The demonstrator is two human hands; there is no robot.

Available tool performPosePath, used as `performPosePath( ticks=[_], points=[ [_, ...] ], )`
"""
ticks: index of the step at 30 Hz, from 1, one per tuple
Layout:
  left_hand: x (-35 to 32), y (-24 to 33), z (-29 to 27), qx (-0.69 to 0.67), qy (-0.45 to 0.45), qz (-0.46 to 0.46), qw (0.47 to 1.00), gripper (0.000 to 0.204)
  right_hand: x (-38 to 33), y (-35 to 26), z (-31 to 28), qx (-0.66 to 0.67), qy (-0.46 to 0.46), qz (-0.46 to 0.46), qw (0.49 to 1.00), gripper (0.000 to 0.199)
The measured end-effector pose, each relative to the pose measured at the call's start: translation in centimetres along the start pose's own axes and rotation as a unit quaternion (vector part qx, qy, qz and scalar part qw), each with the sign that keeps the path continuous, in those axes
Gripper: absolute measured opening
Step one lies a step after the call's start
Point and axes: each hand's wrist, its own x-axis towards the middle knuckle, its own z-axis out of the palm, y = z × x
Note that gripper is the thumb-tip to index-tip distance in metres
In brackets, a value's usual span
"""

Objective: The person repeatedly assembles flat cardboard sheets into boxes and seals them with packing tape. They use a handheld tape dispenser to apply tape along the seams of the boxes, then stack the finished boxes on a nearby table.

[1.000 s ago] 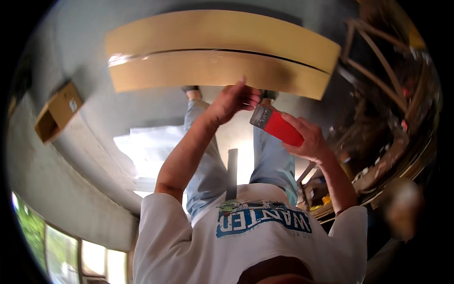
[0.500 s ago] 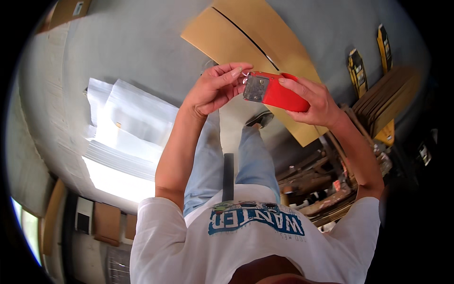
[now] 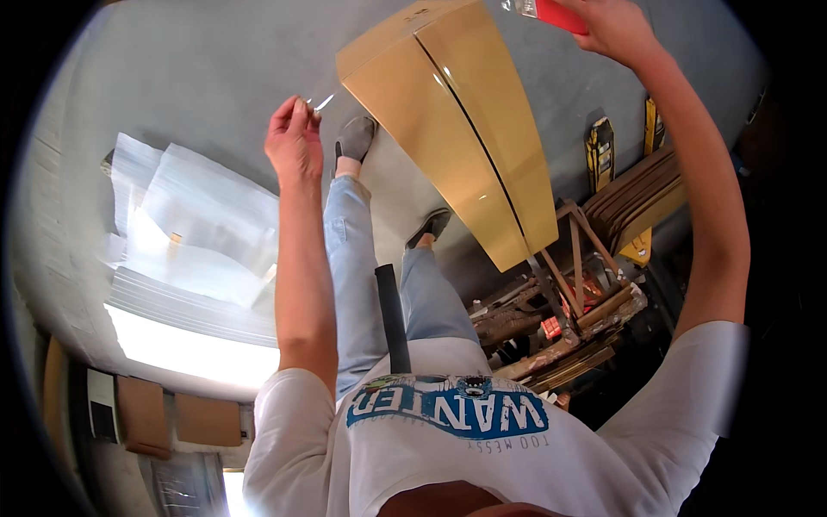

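Up at the top right, my right hand (image 3: 622,33) grips a red tape dispenser (image 3: 558,14), which is partly cut off by the frame's upper edge. At the left, my left hand (image 3: 295,142) is closed in a pinch on the end of a strip of clear tape (image 3: 324,102). Glints suggest the strip runs across toward the dispenser, though most of it is hard to see. Between and below my hands stands a tan cardboard box (image 3: 413,112), its top flaps meeting at a dark seam that runs lengthwise.
Stacked white foam sheets (image 3: 202,215) lie on the floor to the left. Flat cardboard (image 3: 642,194) leans at the right beside the yellow forks of a pallet truck (image 3: 600,155). A cluttered rack (image 3: 560,319) stands near the box's near end. My feet are beside the box.
My hands have moved far apart, the right one up and to the right with the dispenser, the left one to the left. Clear tape has been drawn out. More of the box shows.
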Motion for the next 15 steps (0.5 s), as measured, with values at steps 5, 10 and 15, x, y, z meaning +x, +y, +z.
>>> performPosePath(
  ticks=[5,10,15],
  points=[
    [5.2,-6.1,-0.9,0.005,0.046,0.037,0.998,0.027,6.1,-3.0,3.5,-0.010,0.044,0.020,0.999,0.050],
    [5.6,-8.2,2.1,0.176,0.142,-0.121,0.967,0.032,8.8,-7.7,7.1,-0.041,-0.144,0.091,0.985,0.042],
    [5.2,-8.6,0.5,0.597,0.150,0.246,0.748,0.045,7.5,0.0,15.6,0.206,-0.183,0.197,0.941,0.062]
  ],
)
